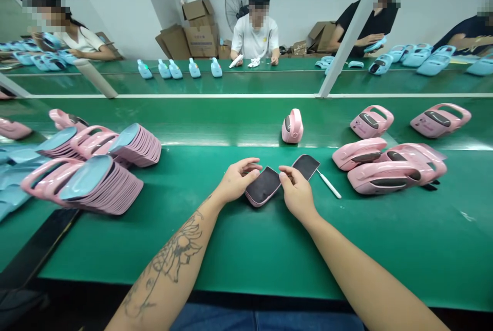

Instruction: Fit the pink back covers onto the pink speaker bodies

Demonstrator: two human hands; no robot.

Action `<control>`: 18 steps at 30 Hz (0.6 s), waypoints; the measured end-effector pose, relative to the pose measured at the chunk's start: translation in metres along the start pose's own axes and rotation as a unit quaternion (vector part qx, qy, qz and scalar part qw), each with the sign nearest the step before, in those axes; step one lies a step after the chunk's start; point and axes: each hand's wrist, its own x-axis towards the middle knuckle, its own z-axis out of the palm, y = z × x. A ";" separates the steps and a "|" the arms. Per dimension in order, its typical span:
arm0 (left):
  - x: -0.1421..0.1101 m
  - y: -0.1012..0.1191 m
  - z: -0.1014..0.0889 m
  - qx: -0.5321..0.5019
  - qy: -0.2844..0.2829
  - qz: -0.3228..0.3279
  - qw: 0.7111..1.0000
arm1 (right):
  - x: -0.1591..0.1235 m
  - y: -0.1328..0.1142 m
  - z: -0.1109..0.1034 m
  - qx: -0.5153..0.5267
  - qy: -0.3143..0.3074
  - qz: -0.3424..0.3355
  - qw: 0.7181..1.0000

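Observation:
A dark, rounded rectangular panel with a pink rim (263,187) lies tilted between my hands, just above or on the green bench. My left hand (239,181) holds its left edge, the thumb along the rim and the fingers curled behind. At the opposite corner, my right hand (298,195) has thumb and forefinger pinched together; whatever is between them is too small to make out. Partly behind that hand rests a second dark panel (308,165). A slim white pen-like tool (329,185) lies beside it, its tip near the panel's edge.
Stacked pink panels (110,187) with blue tops stand left among pink handled housings (94,141). More pink housings (389,177) lie right; a single one (292,126) stands ahead. A white rail (215,96) crosses the bench. Co-workers sit beyond with blue housings (435,59).

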 end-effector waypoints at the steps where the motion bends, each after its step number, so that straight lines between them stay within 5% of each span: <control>1: -0.001 0.001 -0.001 0.003 -0.013 0.010 1.000 | 0.001 0.001 0.000 0.003 0.001 0.001 1.000; 9: -0.005 0.008 -0.004 0.163 -0.062 0.029 0.984 | -0.001 -0.001 0.000 0.013 -0.006 0.004 1.000; 18: -0.005 0.009 -0.004 0.204 -0.061 0.026 0.977 | -0.002 -0.004 0.001 0.016 -0.018 0.001 1.000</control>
